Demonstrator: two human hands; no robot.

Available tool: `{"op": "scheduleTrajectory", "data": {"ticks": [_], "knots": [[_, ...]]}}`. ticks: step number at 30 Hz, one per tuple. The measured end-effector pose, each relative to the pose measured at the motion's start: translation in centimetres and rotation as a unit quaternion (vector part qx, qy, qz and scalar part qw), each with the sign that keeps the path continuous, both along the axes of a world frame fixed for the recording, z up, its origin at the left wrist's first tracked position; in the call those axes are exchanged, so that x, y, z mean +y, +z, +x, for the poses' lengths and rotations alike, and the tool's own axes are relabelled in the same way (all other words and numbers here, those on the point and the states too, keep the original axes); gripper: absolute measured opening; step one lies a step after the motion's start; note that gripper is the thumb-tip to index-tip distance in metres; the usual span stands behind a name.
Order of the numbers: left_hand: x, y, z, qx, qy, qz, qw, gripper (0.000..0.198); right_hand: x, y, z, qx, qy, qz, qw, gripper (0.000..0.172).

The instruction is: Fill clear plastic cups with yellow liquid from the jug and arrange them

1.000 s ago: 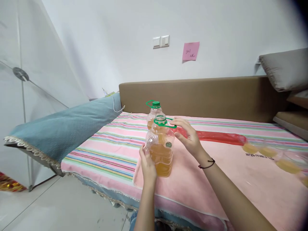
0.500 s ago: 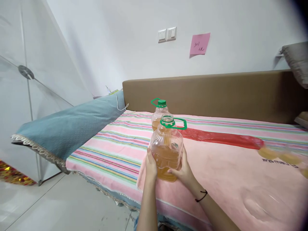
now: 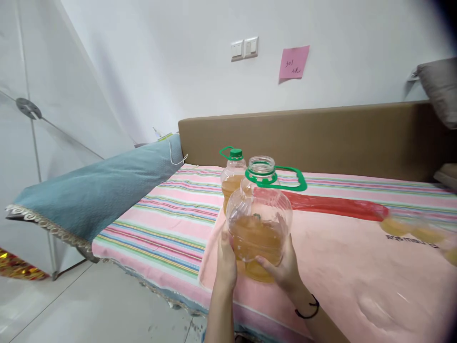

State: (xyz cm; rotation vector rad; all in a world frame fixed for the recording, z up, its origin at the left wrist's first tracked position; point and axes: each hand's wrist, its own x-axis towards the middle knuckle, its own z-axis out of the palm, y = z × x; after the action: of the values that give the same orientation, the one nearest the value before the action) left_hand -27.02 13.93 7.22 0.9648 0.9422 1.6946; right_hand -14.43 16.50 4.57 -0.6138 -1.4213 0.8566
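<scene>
Both hands grip a clear plastic jug (image 3: 259,238) from its two sides. Amber liquid fills its lower part. Its mouth is uncapped, and a green loop handle sticks out to the right from the neck. My left hand (image 3: 227,262) is wrapped round the left side, and my right hand (image 3: 285,269) holds the right side, its thumb across the front. Just behind, to the left, stands a second jug (image 3: 232,186) of similar liquid with a green cap (image 3: 236,153) on; the held jug partly covers it.
A pink cloth (image 3: 332,267) lies over a striped bedsheet (image 3: 167,228). Behind the jugs, a strip of red plastic (image 3: 332,206) stretches right towards blurred clear containers with yellowish contents (image 3: 396,227). A clear rounded container (image 3: 382,305) is at lower right. The brown headboard (image 3: 303,140) borders the back.
The held jug has come closer to me and slightly right, with both hands still round it. It appears larger, and more of the capped jug shows behind it. The view has shifted a little.
</scene>
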Motion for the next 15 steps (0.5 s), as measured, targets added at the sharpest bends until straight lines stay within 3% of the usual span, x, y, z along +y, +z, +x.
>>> {"op": "scheduleTrajectory", "data": {"ticks": [5, 9, 12, 15], "knots": [[-1.9, 2.5, 2.6, 0.039, -0.104, 0.104, 0.988, 0.078, -4.1, 3.4, 5.6, -0.027, -0.028, -0.037, 0.999, 0.095], [-3.2, 5.3, 6.2, 0.058, -0.248, 0.127, 0.959, 0.099, -7.9, 5.7, 10.8, -0.075, -0.082, -0.051, 0.993, 0.095], [-4.5, 6.7, 9.3, 0.075, -0.338, 0.125, 0.930, 0.110, -10.5, 6.3, 15.2, -0.150, -0.133, -0.006, 0.980, 0.093], [-5.8, 7.1, 12.3, 0.126, -0.383, 0.118, 0.908, 0.118, -12.9, 5.7, 19.7, -0.252, -0.174, 0.029, 0.951, 0.091]]}}
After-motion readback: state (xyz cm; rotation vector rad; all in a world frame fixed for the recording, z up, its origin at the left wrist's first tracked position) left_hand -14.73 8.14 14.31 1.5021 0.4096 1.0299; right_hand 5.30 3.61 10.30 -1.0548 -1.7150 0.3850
